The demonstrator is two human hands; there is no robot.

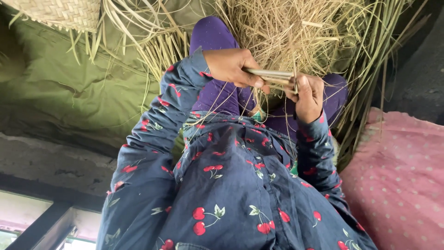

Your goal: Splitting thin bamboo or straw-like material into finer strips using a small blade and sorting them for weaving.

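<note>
Head view: looking down over a navy cherry-print shirt (231, 185) to purple trousers (217, 39), with a straw heap (286, 32) piled just beyond the knees.
Left hand: left hand (231, 67) sits right at the near edge of the heap, fingers and thumb pinched round a few flat pale strips (270, 75).
Right hand: right hand (307, 95), just below the heap's near edge, is curled closed on the other end of those strips.
Strips: stretched level between the two hands, touching both, in front of the heap and above the lap.
Done so far: by my reading, not much shows in the hands, since the strips look plain and straight with no plait or knot visible. A woven mat (60, 14) lies well left of the heap, at the top corner.
Left over: plenty of loose straw, and long green stalks (370, 69) fan out on the heap's right side.
Around: green cloth (69, 88) left of the heap, pink dotted cloth (397, 180) to its lower right.
Hidden: the right fingertips are tucked behind the strips, the mat is cut off by the frame, and the strip count is too fine to tell.
</note>
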